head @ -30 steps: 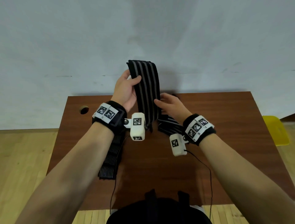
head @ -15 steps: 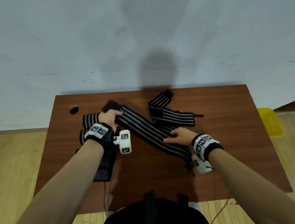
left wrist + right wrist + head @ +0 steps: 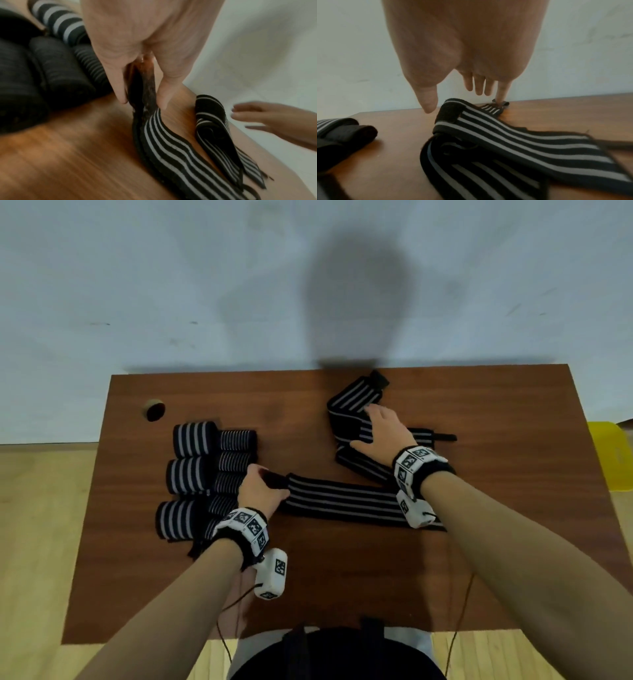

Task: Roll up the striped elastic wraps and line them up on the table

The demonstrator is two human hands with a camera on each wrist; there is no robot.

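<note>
Here left hand (image 3: 255, 491) pinches flat wrap (image 3: 342, 501) end; right hand (image 3: 383, 426) spread, seemingly touching folded wrap (image 3: 346, 419).

The scene is lit evenly and softly from above and behind the person, so a large head-shaped shadow (image 3: 356, 299) is thrown on the pale wall (image 3: 137, 285). The worktop (image 3: 308, 577) is rendered without glare in the head view, with its edges bowed by the wide lens. Both wrist views are dimmer and grainy. Motion blur is seen across the left wrist view, and the near palms are out of focus.
</note>
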